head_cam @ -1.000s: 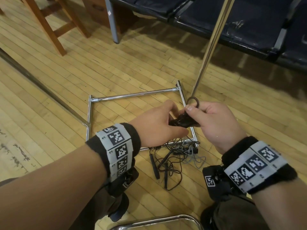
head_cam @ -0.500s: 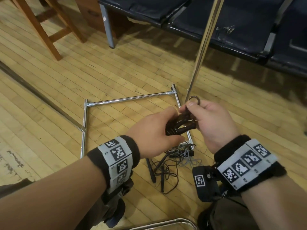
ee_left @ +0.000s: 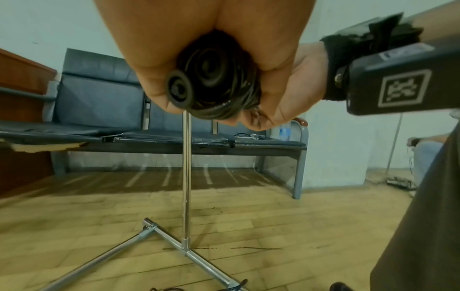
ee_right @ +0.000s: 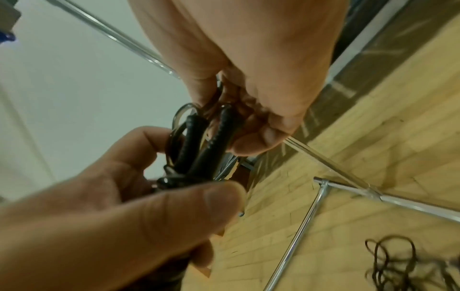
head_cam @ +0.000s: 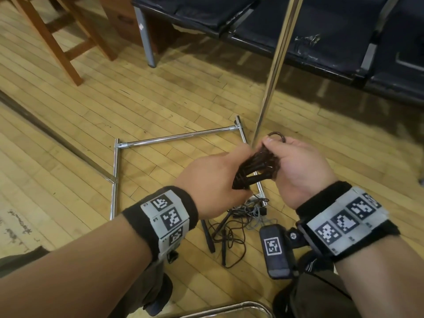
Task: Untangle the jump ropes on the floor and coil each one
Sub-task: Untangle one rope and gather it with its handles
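Note:
A dark jump rope (head_cam: 255,169), wound into a tight bundle with its two black handles, is held between both hands above the floor. My left hand (head_cam: 215,175) grips its lower end; the handle caps (ee_left: 179,90) face the left wrist camera. My right hand (head_cam: 296,164) holds the upper end, thumb and forefinger pinching a small rope loop (head_cam: 276,135). The two ribbed handles (ee_right: 199,145) show between the fingers in the right wrist view. Below the hands, a tangle of more ropes (head_cam: 236,223) with black handles lies on the wooden floor.
A chrome rack base (head_cam: 174,140) lies on the floor with an upright pole (head_cam: 273,72) rising just behind my hands. A dark bench (head_cam: 298,31) runs across the back. Wooden chair legs (head_cam: 57,40) stand at the far left. A chrome tube (head_cam: 220,309) curves near my knees.
Both hands have stayed together on the bundle and shifted slightly left and up in view. The bundle has turned so that more of its length shows between the hands.

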A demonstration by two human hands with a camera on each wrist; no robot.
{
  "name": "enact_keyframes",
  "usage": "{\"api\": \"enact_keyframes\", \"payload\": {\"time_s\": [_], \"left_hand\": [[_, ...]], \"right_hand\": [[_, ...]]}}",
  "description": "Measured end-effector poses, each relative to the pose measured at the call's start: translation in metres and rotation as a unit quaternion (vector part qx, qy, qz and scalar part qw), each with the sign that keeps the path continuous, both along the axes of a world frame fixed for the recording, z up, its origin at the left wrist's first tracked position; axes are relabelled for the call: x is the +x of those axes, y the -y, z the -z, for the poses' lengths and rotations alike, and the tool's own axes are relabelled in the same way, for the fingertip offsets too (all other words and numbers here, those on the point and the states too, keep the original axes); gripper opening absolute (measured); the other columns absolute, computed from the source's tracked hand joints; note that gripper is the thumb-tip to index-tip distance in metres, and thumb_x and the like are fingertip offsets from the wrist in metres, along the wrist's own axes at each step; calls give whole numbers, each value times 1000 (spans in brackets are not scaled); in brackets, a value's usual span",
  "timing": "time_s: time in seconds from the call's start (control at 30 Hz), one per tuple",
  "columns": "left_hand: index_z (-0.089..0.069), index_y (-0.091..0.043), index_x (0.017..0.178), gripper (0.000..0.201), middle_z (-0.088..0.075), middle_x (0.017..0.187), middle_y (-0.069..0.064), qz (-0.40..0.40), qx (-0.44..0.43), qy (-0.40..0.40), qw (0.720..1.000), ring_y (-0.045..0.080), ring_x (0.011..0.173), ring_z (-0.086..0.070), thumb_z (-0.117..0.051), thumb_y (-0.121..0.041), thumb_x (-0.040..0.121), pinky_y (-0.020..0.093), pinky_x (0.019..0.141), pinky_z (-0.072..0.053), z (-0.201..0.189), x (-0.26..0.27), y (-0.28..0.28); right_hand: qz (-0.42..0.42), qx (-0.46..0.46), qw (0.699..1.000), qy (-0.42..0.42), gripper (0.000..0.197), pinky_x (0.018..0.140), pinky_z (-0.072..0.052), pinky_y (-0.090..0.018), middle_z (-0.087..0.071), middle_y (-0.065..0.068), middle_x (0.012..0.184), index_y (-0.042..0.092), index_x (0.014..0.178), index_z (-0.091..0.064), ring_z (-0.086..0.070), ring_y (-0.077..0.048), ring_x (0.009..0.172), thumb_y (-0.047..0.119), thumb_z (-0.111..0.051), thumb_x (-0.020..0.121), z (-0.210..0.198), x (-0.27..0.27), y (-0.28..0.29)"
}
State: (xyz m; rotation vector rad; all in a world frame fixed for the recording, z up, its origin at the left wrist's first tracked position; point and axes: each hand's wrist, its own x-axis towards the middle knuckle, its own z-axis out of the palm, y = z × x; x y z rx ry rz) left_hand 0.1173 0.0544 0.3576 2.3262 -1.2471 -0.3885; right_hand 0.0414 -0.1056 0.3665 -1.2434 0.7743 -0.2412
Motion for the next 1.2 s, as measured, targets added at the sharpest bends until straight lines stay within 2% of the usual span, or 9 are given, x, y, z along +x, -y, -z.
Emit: {"api": "enact_keyframes", "payload": {"time_s": [0.2, 0.3, 0.43, 0.57, 0.67, 0.87, 0.93, 1.07, 1.2], "left_hand": [[-30, -49, 105, 56, -66, 85, -16, -60, -46, -93, 993, -3, 69, -64, -81, -49, 82, 20, 55, -48, -1, 7, -1], [-30, -44, 110, 61, -67, 89, -14, -93, -63, -126, 986, -2, 68, -67, -83, -51, 80, 19, 55, -56, -10, 9, -1], [-29, -48, 115, 66, -65, 90, -16, -85, -77, -166, 979, -13, 75, -65, -82, -54, 77, 10, 50, -49, -27, 5, -6], [-36, -44, 120, 56, -71, 92, -6, -79, -97, -215, 969, 0, 68, -71, -78, -47, 84, 16, 51, -53, -54, 4, -16], [-40, -46, 116, 55, -75, 92, -6, -80, -126, -208, 967, 5, 67, -72, -77, -56, 78, 24, 56, -58, -85, 3, -26], [-41, -56, 101, 48, -71, 93, -10, -54, -154, -143, 976, -5, 69, -70, -83, -52, 79, 13, 50, -51, -156, 1, -44], [-44, -54, 103, 47, -72, 96, -10, -50, -167, -150, 973, -4, 73, -72, -84, -54, 77, 18, 55, -58, -182, 2, -51], [-58, -42, 110, 48, -75, 105, -5, -49, -212, -180, 959, 11, 91, -75, -82, -58, 72, 44, 86, -63, -228, 8, -69], [-60, -36, 106, 41, -76, 100, -4, -73, -245, -135, 957, 12, 84, -76, -88, -46, 78, 44, 80, -65, -267, 19, -75]], "right_hand": [[-54, 15, 998, 25, 30, 100, -55, -52, -75, -12, 102, 3, 110, -71, -72, -28, 98, 30, -62, 101, -6, 1, -7], [-96, -65, 993, 31, 20, 100, -55, -53, -77, -8, 106, 15, 107, -75, -72, -26, 106, 25, -58, 103, -14, -2, -13], [-73, -112, 989, 60, 20, 97, -57, -49, -77, -2, 110, 23, 115, -74, -72, -20, 106, 21, -57, 104, -31, -8, -22], [-67, -123, 988, 65, 18, 93, -59, -47, -77, -2, 109, 23, 113, -74, -72, -21, 106, 23, -60, 102, -60, -14, -29], [-75, -130, 986, 68, 17, 81, -60, -38, -78, 0, 106, 26, 111, -73, -73, -20, 103, 26, -58, 103, -93, -17, -37], [-83, -237, 962, 108, 18, 85, -62, -48, -77, 8, 99, 30, 96, -76, -74, -11, 92, 32, -59, 102, -177, -19, -58], [-78, -281, 949, 122, 21, 86, -60, -45, -76, 14, 99, 31, 91, -75, -72, -9, 94, 33, -58, 102, -204, -17, -65], [-91, -267, 947, 156, 23, 80, -64, -42, -77, 6, 96, 33, 97, -77, -74, -17, 96, 29, -55, 104, -252, -10, -74], [-79, -237, 953, 174, 18, 85, -63, -46, -78, 1, 103, 31, 107, -75, -76, -17, 97, 32, -58, 102, -291, 3, -81]]}}
